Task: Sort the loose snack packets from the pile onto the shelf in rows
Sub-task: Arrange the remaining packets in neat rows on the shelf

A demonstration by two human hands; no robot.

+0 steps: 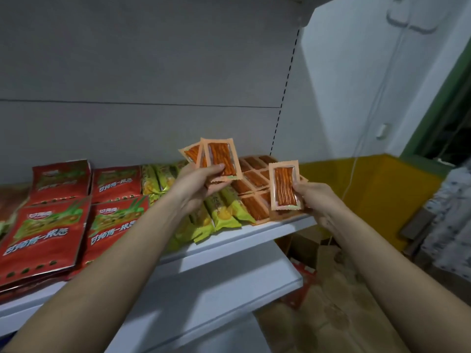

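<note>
Orange packets (216,159) pinched, left hand (196,184) | right hand (316,197) grips one packet (285,186) (upright)

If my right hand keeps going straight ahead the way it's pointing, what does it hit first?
Probably the rows of orange stick-snack packets lying on the white shelf, just beyond the right hand and the orange packet it holds; depth is unclear.
</note>
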